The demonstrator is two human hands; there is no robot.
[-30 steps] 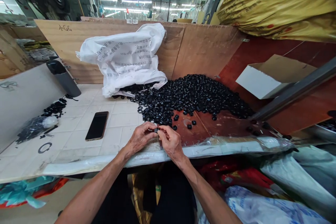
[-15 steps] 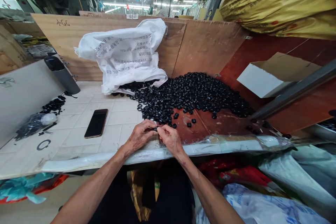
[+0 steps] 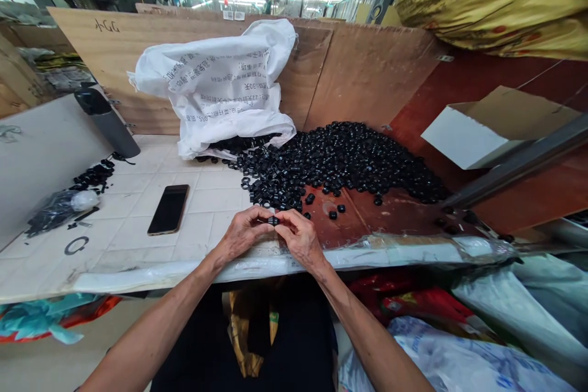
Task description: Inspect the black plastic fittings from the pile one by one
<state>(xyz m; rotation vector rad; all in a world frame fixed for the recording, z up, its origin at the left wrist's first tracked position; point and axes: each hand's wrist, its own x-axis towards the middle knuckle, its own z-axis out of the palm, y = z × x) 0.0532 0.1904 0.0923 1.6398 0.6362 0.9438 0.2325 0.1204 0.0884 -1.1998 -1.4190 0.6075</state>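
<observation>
Black part (image 3: 273, 220) | left hand (image 3: 243, 233), right hand (image 3: 299, 236) pinching | near table edge (image 3: 138, 277) | pile (image 3: 340, 156) beyond

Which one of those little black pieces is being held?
The black piece pinched between the left hand and right hand; the others that show lie in the pile or loose nearby.

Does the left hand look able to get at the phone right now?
Probably yes: nothing visible stands between the left hand and the phone, though its fingers are busy with a small black part.
</observation>
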